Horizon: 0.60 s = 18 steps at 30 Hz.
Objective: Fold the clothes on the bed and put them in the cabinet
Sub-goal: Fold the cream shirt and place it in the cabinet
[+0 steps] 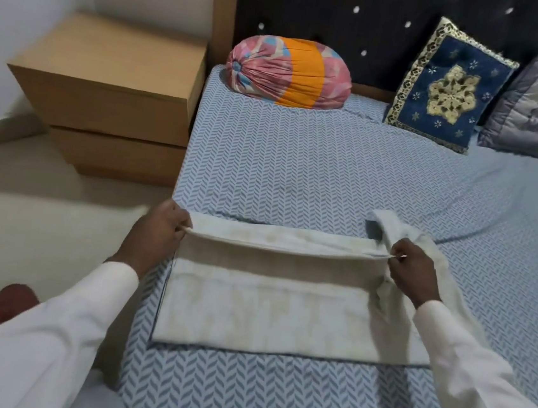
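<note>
A pale grey-white garment [266,306] lies partly folded near the front edge of the bed [298,167], which has a blue herringbone sheet. My left hand [158,228] pinches the left end of the garment's raised upper fold. At the right end of that fold, my right hand [413,272] pinches the cloth. The fold is lifted a little above the flat lower part. A loose strip of the garment bunches behind and beside my right wrist.
A pink and orange bolster [288,71] lies at the head of the bed, with a blue embroidered cushion [446,86] and a grey cushion [536,109] to its right. A brown bedside cabinet [107,87] stands left of the bed. Pale floor [44,213] runs along the left.
</note>
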### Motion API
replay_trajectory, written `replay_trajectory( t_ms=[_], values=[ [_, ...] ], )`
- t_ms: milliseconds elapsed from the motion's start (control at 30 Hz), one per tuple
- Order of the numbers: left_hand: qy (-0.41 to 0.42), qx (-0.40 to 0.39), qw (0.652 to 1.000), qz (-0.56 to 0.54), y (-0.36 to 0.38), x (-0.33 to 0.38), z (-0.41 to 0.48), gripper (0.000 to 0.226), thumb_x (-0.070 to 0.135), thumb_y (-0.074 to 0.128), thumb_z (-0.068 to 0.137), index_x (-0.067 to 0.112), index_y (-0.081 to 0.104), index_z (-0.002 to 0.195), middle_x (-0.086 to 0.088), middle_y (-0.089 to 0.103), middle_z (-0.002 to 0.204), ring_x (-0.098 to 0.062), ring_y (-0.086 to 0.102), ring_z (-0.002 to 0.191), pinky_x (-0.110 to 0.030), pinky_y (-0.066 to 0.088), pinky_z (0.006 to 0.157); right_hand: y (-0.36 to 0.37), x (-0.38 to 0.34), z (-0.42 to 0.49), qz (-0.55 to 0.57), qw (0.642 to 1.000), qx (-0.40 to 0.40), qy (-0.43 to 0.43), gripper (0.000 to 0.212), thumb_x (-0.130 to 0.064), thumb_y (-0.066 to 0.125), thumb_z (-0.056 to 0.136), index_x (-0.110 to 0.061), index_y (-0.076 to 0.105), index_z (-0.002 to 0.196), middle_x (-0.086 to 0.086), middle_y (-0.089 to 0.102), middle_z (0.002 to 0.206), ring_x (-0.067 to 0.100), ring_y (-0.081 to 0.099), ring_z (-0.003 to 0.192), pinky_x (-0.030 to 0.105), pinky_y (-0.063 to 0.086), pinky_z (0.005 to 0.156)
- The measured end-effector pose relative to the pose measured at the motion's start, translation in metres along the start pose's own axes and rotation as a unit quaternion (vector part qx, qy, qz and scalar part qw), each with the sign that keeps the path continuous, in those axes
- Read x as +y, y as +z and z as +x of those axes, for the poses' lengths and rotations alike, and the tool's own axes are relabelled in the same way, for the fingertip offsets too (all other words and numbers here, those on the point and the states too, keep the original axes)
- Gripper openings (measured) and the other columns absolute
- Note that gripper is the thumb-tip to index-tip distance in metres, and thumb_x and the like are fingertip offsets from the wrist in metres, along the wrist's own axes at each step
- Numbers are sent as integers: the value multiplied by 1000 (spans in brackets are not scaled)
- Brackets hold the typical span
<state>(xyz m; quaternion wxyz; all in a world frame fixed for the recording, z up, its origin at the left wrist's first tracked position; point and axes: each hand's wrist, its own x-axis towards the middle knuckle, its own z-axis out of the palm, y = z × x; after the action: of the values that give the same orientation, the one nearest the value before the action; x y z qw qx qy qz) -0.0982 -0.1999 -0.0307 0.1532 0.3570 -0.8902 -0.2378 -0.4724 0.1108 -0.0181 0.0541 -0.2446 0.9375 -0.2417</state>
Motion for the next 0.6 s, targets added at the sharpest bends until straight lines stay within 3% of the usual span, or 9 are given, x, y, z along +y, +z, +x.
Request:
replay_trajectory(
  t_ms=[167,300,367,433,500,567,600],
  values=[
    [-27,8,999,33,11,11,-54,20,8,70,76,26,69,81,9,55,90,-19,59,81,-35,51,64,-2,18,-49,-52,998,-26,-32,22,-7,68,70,-25,56,77,4,51,87,31,58,84,32,40,65],
    [-22,39,993,114,20,13,-71,26,-1,74,63,20,72,77,1,58,85,-28,55,83,-32,41,64,2,24,-65,-100,993,-54,-19,14,-19,68,73,-25,57,78,3,47,92,33,57,96,33,41,67],
    [-18,69,984,163,28,20,-76,30,3,65,63,18,74,87,-5,62,95,-32,56,89,-39,42,75,5,23,-68,-124,992,-26,-12,13,-27,69,72,-24,61,81,6,50,99,34,53,102,35,45,72],
    [21,55,984,171,46,38,-75,45,13,54,66,14,71,109,-14,63,119,-36,56,113,-49,40,97,11,16,-69,-121,990,61,-25,24,-34,72,67,-22,61,84,7,52,105,35,50,102,39,47,78],
    [73,-23,986,146,70,66,-71,59,27,42,80,11,57,135,-21,47,144,-40,38,137,-58,28,112,24,3,-59,-141,983,102,-59,37,-41,73,64,-22,60,92,7,53,108,34,50,101,42,45,80],
    [86,-133,980,122,93,94,-67,80,59,21,85,19,24,154,-15,9,161,-36,4,149,-55,8,118,43,-12,-43,-229,966,62,-104,46,-43,65,70,-22,59,110,9,54,118,35,50,105,45,42,83],
    [69,-180,975,108,104,104,-68,96,79,6,77,24,5,156,-9,-11,159,-34,-12,148,-53,-3,117,51,-16,-33,-273,955,32,-111,46,-41,59,78,-22,56,119,10,52,125,35,48,109,46,41,86]
  ],
)
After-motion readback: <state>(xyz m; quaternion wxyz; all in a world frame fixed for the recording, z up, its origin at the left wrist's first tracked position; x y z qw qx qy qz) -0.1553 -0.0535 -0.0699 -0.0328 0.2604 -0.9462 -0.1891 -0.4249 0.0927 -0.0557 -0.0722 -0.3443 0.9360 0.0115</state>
